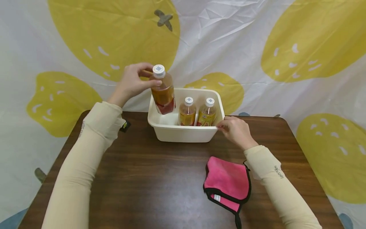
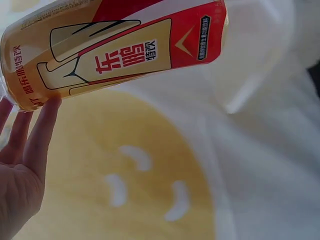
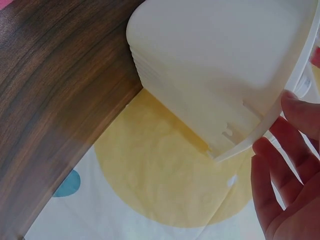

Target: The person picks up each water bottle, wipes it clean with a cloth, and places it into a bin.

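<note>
By its upper part, my left hand (image 1: 132,81) grips a drink bottle (image 1: 164,95) with a white cap, its base above the left side of a white plastic bin (image 1: 183,134). A red and gold label with Chinese characters covers that bottle (image 2: 125,57) in the left wrist view. Two more bottles with white caps, one on the left (image 1: 187,113) and one on the right (image 1: 207,114), stand upright inside the bin. At the front right corner, my right hand (image 1: 235,130) pinches the bin's rim (image 3: 280,107) between thumb and fingers.
A pink pouch-like cloth piece (image 1: 227,179) with black edging lies on the brown wooden table (image 1: 143,190), front right of the bin. Left of the bin is a small black object (image 1: 125,126). Behind the table hangs a lemon-print cloth (image 1: 223,41).
</note>
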A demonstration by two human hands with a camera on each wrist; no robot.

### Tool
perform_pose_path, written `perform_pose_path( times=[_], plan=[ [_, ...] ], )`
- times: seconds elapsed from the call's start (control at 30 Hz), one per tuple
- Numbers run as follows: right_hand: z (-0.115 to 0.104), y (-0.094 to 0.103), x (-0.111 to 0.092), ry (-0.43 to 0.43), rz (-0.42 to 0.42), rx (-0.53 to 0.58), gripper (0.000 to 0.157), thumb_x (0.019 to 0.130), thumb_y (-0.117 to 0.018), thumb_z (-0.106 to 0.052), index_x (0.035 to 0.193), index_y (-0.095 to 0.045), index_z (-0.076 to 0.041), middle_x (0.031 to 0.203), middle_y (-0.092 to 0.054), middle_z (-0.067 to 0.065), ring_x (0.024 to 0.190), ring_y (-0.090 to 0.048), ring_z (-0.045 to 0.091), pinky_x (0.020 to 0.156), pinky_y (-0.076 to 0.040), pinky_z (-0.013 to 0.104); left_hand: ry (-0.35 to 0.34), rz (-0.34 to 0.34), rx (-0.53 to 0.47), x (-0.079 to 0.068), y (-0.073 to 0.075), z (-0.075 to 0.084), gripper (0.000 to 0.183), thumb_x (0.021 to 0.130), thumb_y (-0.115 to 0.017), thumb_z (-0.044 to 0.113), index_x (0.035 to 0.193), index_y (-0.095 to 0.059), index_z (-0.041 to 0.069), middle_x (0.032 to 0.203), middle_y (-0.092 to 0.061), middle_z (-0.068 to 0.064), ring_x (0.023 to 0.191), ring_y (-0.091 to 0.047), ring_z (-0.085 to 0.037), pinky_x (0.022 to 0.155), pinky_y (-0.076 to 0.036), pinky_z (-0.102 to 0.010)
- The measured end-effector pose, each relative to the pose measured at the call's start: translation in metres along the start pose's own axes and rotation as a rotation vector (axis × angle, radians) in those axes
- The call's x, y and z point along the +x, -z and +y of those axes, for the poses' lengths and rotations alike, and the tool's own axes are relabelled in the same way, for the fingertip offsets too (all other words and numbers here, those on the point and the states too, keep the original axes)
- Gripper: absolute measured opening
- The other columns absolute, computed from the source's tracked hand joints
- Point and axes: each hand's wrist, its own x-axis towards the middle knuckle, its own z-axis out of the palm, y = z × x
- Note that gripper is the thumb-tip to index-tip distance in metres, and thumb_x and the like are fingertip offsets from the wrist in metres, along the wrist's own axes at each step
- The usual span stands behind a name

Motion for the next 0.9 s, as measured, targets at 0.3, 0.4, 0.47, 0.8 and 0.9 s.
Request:
perform_pose_path(
  times=[0.3,0.4,0.47,0.8,0.9],
  plan=[
    [0.000,0.000,-0.001,0.001,0.007,-0.003,0.011,0.070,-0.077,-0.014,0.080,-0.073,-0.017,0.082,-0.068,-0.001,0.071,-0.063,0.022,0.054,-0.047,0.040,0.080,-0.061,-0.013,0.019,-0.019,-0.033,0.038,0.072,-0.075,0.014,0.105,-0.061,0.000,0.108,-0.062,-0.018,0.099,-0.060,-0.033,0.083,-0.049,-0.040],
    [-0.001,0.000,-0.002,-0.001,0.010,-0.004,0.011,0.069,-0.077,-0.014,0.080,-0.073,-0.017,0.081,-0.068,-0.001,0.071,-0.063,0.021,0.054,-0.047,0.040,0.096,-0.105,-0.019,0.021,-0.024,-0.043,0.039,0.074,-0.074,0.013,0.107,-0.059,-0.001,0.110,-0.061,-0.019,0.101,-0.059,-0.034,0.086,-0.047,-0.040],
    [-0.001,0.000,-0.002,-0.002,0.011,-0.005,0.011,0.069,-0.077,-0.014,0.079,-0.073,-0.017,0.081,-0.068,-0.002,0.071,-0.063,0.021,0.054,-0.047,0.040,0.104,-0.124,-0.021,0.021,-0.028,-0.048,0.039,0.074,-0.073,0.013,0.108,-0.059,-0.001,0.111,-0.060,-0.019,0.102,-0.058,-0.034,0.088,-0.046,-0.040],
    [-0.003,0.000,-0.004,-0.003,0.022,-0.002,0.011,0.069,-0.077,-0.014,0.079,-0.073,-0.016,0.081,-0.068,-0.001,0.070,-0.062,0.021,0.054,-0.047,0.040,0.114,-0.199,0.016,0.013,-0.051,-0.072,0.040,0.074,-0.072,0.011,0.109,-0.058,-0.003,0.110,-0.060,-0.020,0.101,-0.058,-0.035,0.086,-0.047,-0.040],
    [-0.005,0.000,-0.004,0.004,0.028,0.005,0.011,0.069,-0.077,-0.013,0.079,-0.073,-0.016,0.081,-0.068,-0.001,0.069,-0.063,0.021,0.054,-0.047,0.040,0.120,-0.222,0.042,0.012,-0.055,-0.075,0.038,0.073,-0.073,0.010,0.106,-0.060,-0.003,0.109,-0.061,-0.020,0.100,-0.059,-0.034,0.085,-0.047,-0.040]
  ],
)
